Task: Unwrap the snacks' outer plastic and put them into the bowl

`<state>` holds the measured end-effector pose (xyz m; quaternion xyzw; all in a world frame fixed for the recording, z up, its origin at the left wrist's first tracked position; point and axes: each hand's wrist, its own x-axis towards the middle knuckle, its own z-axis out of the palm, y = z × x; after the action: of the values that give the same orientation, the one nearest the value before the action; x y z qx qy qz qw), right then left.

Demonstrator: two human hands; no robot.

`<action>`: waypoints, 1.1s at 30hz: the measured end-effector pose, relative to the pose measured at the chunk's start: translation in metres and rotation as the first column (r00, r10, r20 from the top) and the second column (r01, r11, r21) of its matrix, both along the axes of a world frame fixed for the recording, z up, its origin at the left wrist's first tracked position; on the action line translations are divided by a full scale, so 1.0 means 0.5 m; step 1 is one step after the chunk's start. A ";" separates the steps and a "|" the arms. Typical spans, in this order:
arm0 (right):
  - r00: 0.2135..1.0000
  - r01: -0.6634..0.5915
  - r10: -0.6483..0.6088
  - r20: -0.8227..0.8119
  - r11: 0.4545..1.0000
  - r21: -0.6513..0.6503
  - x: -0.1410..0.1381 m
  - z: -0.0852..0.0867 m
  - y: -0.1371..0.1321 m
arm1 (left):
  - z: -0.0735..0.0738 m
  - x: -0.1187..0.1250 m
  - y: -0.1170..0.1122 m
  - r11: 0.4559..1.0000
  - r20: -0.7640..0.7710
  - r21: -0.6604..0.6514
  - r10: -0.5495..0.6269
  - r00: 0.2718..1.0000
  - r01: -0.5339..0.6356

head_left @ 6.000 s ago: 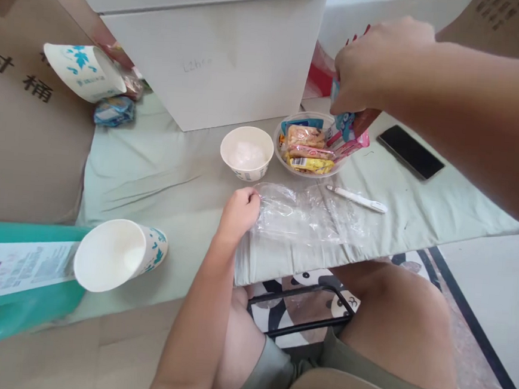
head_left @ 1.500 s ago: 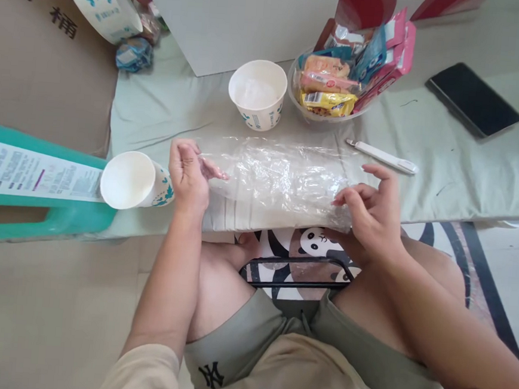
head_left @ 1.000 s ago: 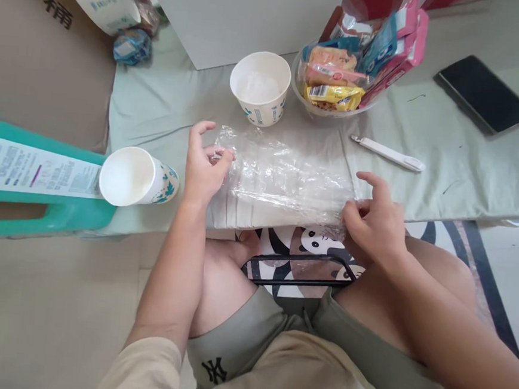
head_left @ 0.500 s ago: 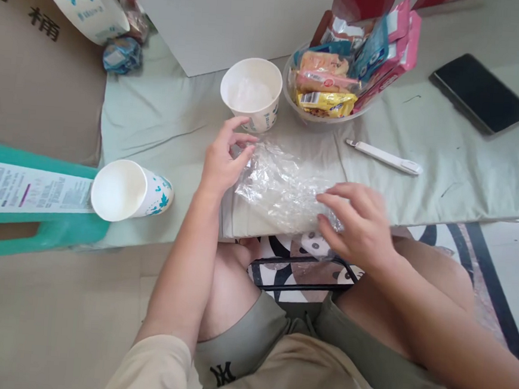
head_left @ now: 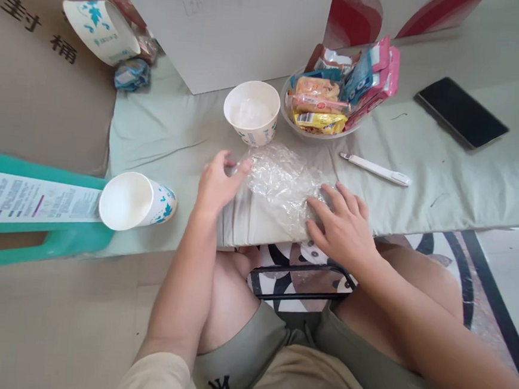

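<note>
A crumpled sheet of clear plastic film [head_left: 282,181] lies bunched on the pale green cloth [head_left: 165,139] near the table's front edge. My left hand [head_left: 218,182] rests at the film's left side, fingers spread and touching it. My right hand [head_left: 342,225] lies flat on the film's right side, fingers stretched out. Just behind the film stands a white paper cup [head_left: 251,112] with something white inside. To its right is a clear bowl [head_left: 318,130] heaped with wrapped snacks [head_left: 334,92].
A white pen-like tool [head_left: 375,169] lies right of the film, a black phone [head_left: 460,112] farther right. A paper cup [head_left: 135,200] lies on its side at left beside a teal container [head_left: 29,200]. Another cup [head_left: 101,23] lies far left. A white box [head_left: 236,31] stands behind.
The film was spread wide between my hands; both hands have moved inward and gathered it into a smaller crumpled bunch. Before that, my right hand put snack packs into the bowl.
</note>
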<state>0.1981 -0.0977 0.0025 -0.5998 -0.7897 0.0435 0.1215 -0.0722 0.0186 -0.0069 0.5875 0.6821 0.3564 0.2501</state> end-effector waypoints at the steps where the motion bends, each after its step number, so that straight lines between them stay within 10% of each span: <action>1: 1.000 0.004 -0.004 0.001 1.000 0.008 -0.002 0.001 -0.002 | 0.005 0.003 -0.010 0.998 -0.011 -0.045 -0.035 0.999 0.035; 9: 0.990 0.098 -0.084 -0.114 0.987 0.124 0.000 0.030 -0.018 | 0.022 0.077 -0.013 0.987 0.622 -0.038 -0.097 0.777 0.154; 15: 0.838 -0.063 0.024 -0.545 0.997 -0.053 0.033 0.052 0.105 | 0.051 0.060 -0.015 0.945 0.790 -0.065 -0.147 0.596 0.319; 24: 0.401 -0.256 -0.354 -0.845 0.842 -0.474 -0.044 -0.011 0.166 | 0.030 0.028 -0.015 0.947 0.843 -0.125 -0.055 0.535 0.295; 28: 0.134 -0.191 -0.490 -0.861 0.840 -0.508 -0.051 -0.002 0.147 | 0.050 0.027 -0.057 0.849 0.814 -0.272 -0.049 0.579 0.454; 33: 0.131 -0.121 -0.462 -0.877 0.871 -0.476 -0.035 0.003 0.135 | 0.066 0.039 -0.087 0.856 0.695 -0.199 -0.220 0.684 0.477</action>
<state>0.1806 -0.0299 0.0037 -0.5233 -0.4068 0.5831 0.4698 -0.0529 -0.0251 0.0258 0.4903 0.4785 0.3493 0.6392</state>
